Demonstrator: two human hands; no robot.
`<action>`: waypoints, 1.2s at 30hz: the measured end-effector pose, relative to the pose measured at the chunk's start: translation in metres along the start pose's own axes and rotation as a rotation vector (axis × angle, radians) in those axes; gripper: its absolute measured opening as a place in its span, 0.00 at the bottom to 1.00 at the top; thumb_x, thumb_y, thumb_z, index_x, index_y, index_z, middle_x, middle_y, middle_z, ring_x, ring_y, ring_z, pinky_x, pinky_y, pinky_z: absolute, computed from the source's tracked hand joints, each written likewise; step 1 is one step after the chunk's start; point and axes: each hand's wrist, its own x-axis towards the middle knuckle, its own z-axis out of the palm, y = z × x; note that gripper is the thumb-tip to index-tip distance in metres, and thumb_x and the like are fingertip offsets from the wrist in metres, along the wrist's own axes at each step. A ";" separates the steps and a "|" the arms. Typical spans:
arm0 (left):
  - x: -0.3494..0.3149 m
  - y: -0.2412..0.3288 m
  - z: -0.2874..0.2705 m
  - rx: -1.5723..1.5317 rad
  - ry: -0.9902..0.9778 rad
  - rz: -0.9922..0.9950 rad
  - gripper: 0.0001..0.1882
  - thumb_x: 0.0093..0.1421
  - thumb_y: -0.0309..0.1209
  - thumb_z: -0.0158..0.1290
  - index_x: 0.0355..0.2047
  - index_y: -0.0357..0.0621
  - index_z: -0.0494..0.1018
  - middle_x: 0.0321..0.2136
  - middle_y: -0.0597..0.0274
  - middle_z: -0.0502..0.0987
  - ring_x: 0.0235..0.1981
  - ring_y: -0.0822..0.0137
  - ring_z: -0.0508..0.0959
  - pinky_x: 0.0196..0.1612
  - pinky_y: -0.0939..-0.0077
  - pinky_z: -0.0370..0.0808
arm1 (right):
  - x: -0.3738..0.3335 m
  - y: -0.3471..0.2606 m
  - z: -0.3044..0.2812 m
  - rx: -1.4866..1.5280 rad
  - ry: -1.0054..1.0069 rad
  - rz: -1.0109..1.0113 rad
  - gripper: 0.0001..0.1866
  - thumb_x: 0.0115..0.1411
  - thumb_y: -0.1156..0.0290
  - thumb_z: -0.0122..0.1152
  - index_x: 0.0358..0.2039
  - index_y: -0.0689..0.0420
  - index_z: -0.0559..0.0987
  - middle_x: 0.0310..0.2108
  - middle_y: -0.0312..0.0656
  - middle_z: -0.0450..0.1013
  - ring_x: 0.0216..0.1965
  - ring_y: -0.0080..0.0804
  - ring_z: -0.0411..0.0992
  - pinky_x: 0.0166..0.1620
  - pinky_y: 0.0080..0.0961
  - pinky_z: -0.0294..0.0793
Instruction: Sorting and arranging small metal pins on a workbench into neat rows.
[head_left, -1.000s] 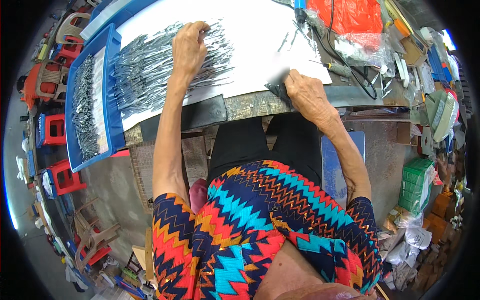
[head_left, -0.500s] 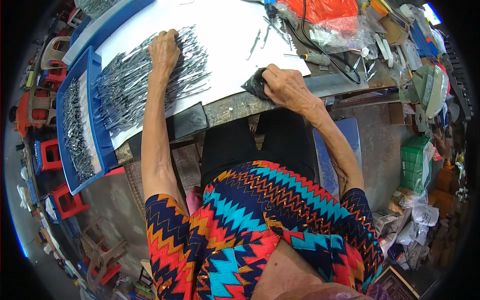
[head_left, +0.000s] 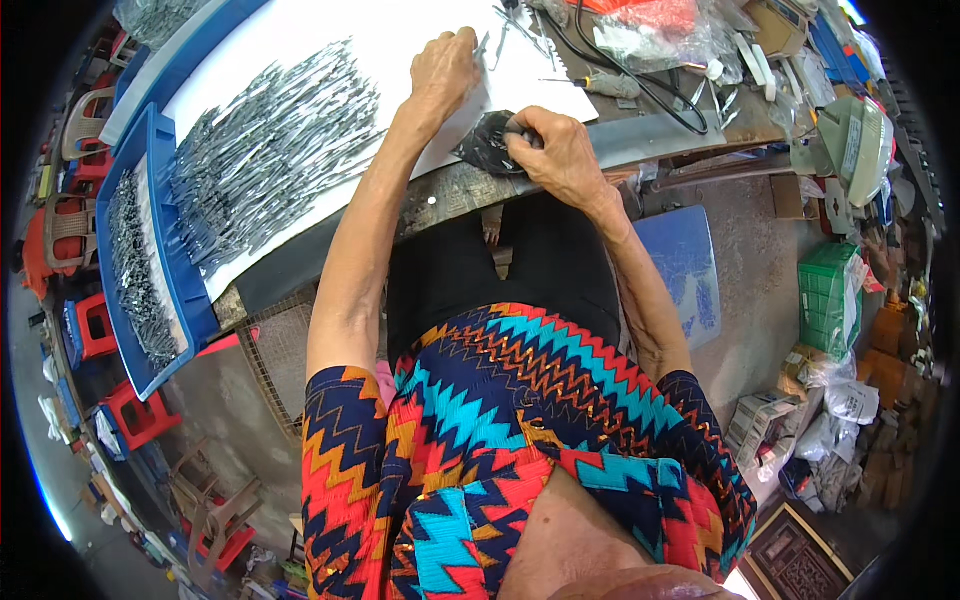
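Observation:
My left hand (head_left: 445,75) is over the white sheet (head_left: 400,35), its fingers curled together. A thin greyish streak shows beside its fingertips; I cannot tell what they hold. My right hand (head_left: 562,155) pinches the rim of a black, shiny pouch-like piece (head_left: 488,145) at the table's near edge. The black piece is spread flatter, with small pale specks on it. To the left of my hands, a broad layer of thin dark metal-like strips (head_left: 275,140) lies slantwise on the sheet.
A blue tray (head_left: 195,270) at the left holds more dark strips (head_left: 140,270). A few loose strips (head_left: 525,35) lie at the sheet's far right. Beyond are a tool with a pale handle (head_left: 612,86), a black cable (head_left: 695,120) and clear plastic bags (head_left: 680,50). A greenish lamp (head_left: 855,150) stands right.
My left hand has moved right, off the strips, to near the black piece. My right hand has shifted slightly left, and the black piece looks wider open. The whole view has shifted slightly.

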 end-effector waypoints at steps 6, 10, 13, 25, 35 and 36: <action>-0.004 0.007 -0.006 0.073 -0.040 -0.102 0.15 0.47 0.24 0.50 0.37 0.38 0.66 0.26 0.46 0.74 0.28 0.49 0.75 0.33 0.59 0.71 | 0.002 0.000 -0.004 0.163 -0.096 0.169 0.12 0.47 0.69 0.54 0.27 0.65 0.76 0.20 0.48 0.72 0.21 0.33 0.71 0.29 0.27 0.69; -0.017 0.009 -0.022 -0.271 0.030 -0.247 0.17 0.49 0.25 0.47 0.41 0.35 0.67 0.27 0.47 0.75 0.27 0.57 0.76 0.33 0.66 0.72 | 0.002 0.010 -0.001 0.231 -0.040 0.103 0.12 0.47 0.70 0.55 0.28 0.66 0.76 0.20 0.46 0.73 0.21 0.29 0.70 0.28 0.26 0.69; -0.037 0.015 -0.047 -0.691 -0.022 -0.342 0.18 0.51 0.24 0.46 0.42 0.29 0.66 0.27 0.52 0.74 0.27 0.66 0.75 0.31 0.74 0.73 | 0.005 0.002 -0.003 0.293 -0.053 0.131 0.11 0.48 0.72 0.55 0.28 0.67 0.76 0.19 0.42 0.73 0.18 0.24 0.68 0.25 0.21 0.68; -0.109 0.067 -0.060 -1.511 -0.128 -0.484 0.11 0.56 0.26 0.47 0.39 0.35 0.68 0.24 0.65 0.71 0.23 0.79 0.67 0.25 0.88 0.62 | 0.012 -0.004 -0.009 1.033 0.007 0.311 0.07 0.53 0.75 0.53 0.29 0.67 0.75 0.18 0.39 0.71 0.16 0.18 0.68 0.18 0.09 0.65; -0.120 0.078 -0.054 -1.574 -0.128 -0.516 0.11 0.58 0.30 0.48 0.39 0.37 0.68 0.25 0.65 0.73 0.22 0.81 0.66 0.24 0.90 0.61 | 0.009 -0.012 -0.008 1.203 0.086 0.260 0.05 0.54 0.76 0.53 0.29 0.66 0.74 0.18 0.41 0.71 0.18 0.20 0.69 0.21 0.11 0.66; -0.120 0.078 -0.054 -1.567 -0.125 -0.528 0.11 0.58 0.30 0.48 0.38 0.37 0.68 0.25 0.65 0.73 0.22 0.81 0.67 0.24 0.90 0.61 | 0.008 -0.011 -0.008 1.204 0.088 0.260 0.05 0.54 0.76 0.53 0.29 0.66 0.74 0.18 0.41 0.71 0.18 0.20 0.69 0.21 0.11 0.66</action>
